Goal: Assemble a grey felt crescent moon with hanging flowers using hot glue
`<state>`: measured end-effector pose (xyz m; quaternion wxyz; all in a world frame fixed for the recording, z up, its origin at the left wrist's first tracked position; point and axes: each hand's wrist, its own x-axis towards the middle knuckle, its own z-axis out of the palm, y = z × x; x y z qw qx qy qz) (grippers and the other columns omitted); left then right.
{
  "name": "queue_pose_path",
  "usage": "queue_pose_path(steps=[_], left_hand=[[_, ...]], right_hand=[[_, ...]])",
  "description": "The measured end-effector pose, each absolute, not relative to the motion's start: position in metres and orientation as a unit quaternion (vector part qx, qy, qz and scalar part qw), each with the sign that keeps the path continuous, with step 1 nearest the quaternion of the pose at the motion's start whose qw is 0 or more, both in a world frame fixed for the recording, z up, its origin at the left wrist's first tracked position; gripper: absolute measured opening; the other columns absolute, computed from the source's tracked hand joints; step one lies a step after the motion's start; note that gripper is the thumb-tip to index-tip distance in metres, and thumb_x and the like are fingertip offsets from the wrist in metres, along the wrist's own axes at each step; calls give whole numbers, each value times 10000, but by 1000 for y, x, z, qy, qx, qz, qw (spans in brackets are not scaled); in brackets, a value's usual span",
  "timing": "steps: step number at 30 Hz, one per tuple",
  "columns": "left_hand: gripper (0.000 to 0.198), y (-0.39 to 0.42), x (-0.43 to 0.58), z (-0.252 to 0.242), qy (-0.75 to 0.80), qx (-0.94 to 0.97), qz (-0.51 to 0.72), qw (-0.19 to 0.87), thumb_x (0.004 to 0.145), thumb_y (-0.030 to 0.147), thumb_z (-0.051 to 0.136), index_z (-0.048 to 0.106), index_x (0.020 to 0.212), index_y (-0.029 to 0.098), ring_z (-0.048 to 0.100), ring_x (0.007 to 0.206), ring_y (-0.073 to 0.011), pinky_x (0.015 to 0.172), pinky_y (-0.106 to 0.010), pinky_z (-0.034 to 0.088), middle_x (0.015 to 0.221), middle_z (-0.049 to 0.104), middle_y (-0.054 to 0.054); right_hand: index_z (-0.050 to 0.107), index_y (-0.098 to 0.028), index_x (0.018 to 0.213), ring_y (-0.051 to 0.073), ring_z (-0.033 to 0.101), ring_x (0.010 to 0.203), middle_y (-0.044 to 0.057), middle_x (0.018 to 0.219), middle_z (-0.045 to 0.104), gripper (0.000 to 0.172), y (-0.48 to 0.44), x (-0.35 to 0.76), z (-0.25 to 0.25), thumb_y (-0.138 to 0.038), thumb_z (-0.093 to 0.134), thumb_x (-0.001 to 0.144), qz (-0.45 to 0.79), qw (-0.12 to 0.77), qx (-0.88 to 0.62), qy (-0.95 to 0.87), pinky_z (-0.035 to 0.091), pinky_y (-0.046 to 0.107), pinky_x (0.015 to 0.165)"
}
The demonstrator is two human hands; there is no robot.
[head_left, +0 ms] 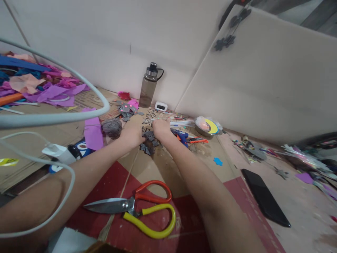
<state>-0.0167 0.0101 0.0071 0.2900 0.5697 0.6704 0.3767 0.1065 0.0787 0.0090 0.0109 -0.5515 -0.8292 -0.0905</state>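
My left hand (133, 130) reaches over the cardboard beside a grey yarn ball (112, 127). Its fingertips are blurred, so whether they hold anything is unclear. Close by on the right, my right hand (161, 128) has its fingers curled downward over small dark scraps, and what they grip is hidden. Between and just below both hands lie crumpled grey cut-out pieces (149, 143). Beyond my left hand sits a grey piece with pink dots (127, 109). Scissors (131, 205) with one red and one yellow handle lie open between my forearms.
A bottle (149, 86) and a small white digital clock (161, 106) stand by the wall. A metal bowl (206, 131), orange cutter (197, 140) and black phone (264, 196) are on the right. At left are paper scraps (50, 93) and a white cable (71, 116) crossing near the camera.
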Motion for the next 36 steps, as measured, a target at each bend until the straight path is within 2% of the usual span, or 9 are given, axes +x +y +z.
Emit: queue_pose_path(steps=[3, 6, 10, 12, 15, 19, 27, 33, 36], left_hand=[[207, -2, -13, 15, 697, 661, 225, 160, 587, 259, 736, 646, 759, 188, 588, 999, -290, 720, -257, 451, 800, 634, -79], [217, -7, -15, 15, 700, 697, 109, 108, 678, 375, 676, 647, 766, 179, 591, 978, -308, 760, -302, 454, 825, 628, -98], [295, -4, -21, 9, 680, 719, 134, 51, 703, 317, 640, 648, 976, 204, 568, 1038, -300, 790, -311, 456, 1050, 618, -117], [303, -2, -23, 6, 672, 725, 143, 59, 716, 257, 602, 651, 1014, 223, 580, 1009, -302, 773, -325, 458, 1008, 632, -113], [266, -1, -23, 5, 673, 722, 140, 77, 707, 210, 578, 685, 950, 227, 606, 909, -310, 736, -349, 455, 865, 645, -106], [233, -3, -23, 7, 670, 724, 138, 93, 688, 210, 596, 711, 891, 219, 616, 831, -306, 719, -353, 447, 799, 648, -102], [300, -6, -25, 8, 651, 746, 105, 93, 731, 275, 578, 723, 993, 255, 624, 791, -277, 629, -298, 421, 824, 681, -96], [290, -8, -26, 10, 627, 771, 71, 84, 746, 240, 532, 738, 951, 229, 635, 785, -269, 673, -316, 446, 810, 695, -98], [303, -9, -26, 12, 633, 770, 51, 69, 766, 281, 517, 726, 976, 219, 637, 799, -259, 698, -322, 464, 846, 699, -94]], right_hand=[[709, -142, 954, 281, 623, 1008, 169, 956, 704, 315, 79, 106, 10, -77, 419, 848, -90, 8, -548, -831, 322, 473, 957], [707, -141, 949, 285, 631, 990, 164, 948, 705, 310, 78, 107, 11, -73, 426, 841, -87, 4, -544, -835, 328, 471, 947], [707, -137, 931, 289, 634, 974, 161, 935, 709, 312, 77, 109, 13, -70, 416, 840, -82, 1, -543, -836, 319, 488, 960], [706, -139, 932, 293, 626, 984, 164, 941, 708, 309, 77, 110, 14, -72, 421, 835, -76, -1, -544, -836, 315, 497, 964], [702, -144, 963, 291, 616, 999, 168, 972, 703, 322, 78, 112, 14, -69, 418, 831, -67, 3, -546, -835, 305, 504, 975], [702, -151, 964, 271, 611, 1000, 159, 1002, 703, 315, 76, 115, 16, -68, 434, 821, -54, 6, -549, -834, 290, 493, 995], [702, -152, 971, 258, 622, 980, 149, 999, 705, 300, 73, 117, 22, -66, 451, 831, -44, 12, -551, -833, 283, 490, 1005], [712, -174, 939, 244, 621, 975, 124, 998, 706, 276, 75, 120, 18, -92, 469, 840, -53, 5, -547, -836, 310, 464, 976], [718, -185, 921, 248, 613, 985, 115, 999, 703, 275, 74, 121, 17, -104, 466, 847, -58, 9, -543, -838, 315, 457, 961]])
